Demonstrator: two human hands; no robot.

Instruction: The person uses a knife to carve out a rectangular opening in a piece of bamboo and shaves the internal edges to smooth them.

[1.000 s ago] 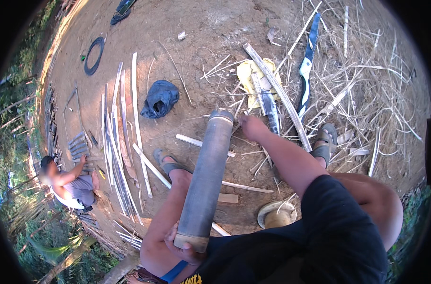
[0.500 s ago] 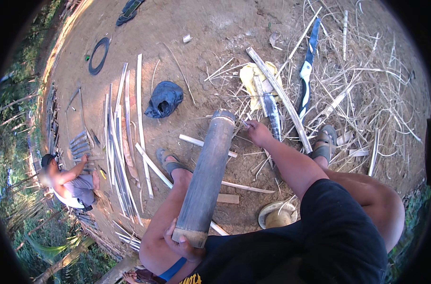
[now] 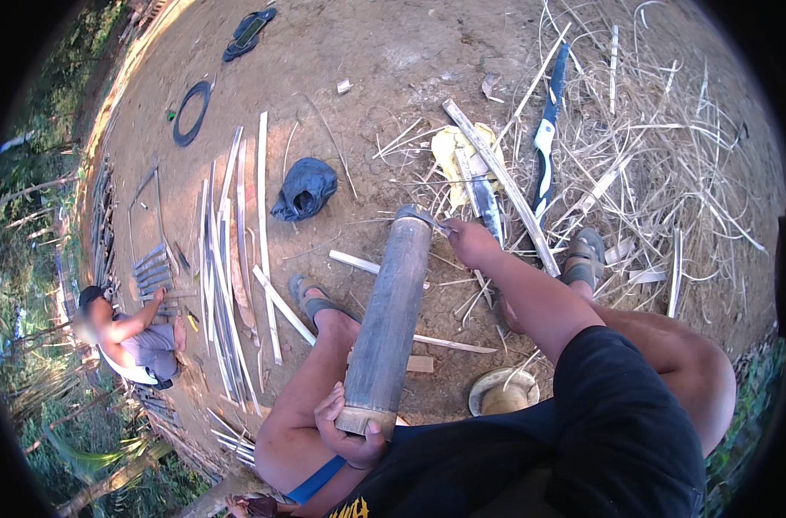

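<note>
Grey tube [image 3: 384, 328], near end clasped in left hand [image 3: 356, 447]; thin piece [image 3: 443, 228], kind unclear, pinched in right hand [image 3: 473, 244] at far end. Best braced firmly.

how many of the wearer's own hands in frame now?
2. The left hand grips the near end of the dark tube; the right hand is by its far end, apparently pinching a thin object too small to identify.

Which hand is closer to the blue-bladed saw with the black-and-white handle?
The right hand, left of the saw; the left hand, gripping the gray bamboo tube, is farther left and farther back.
</note>
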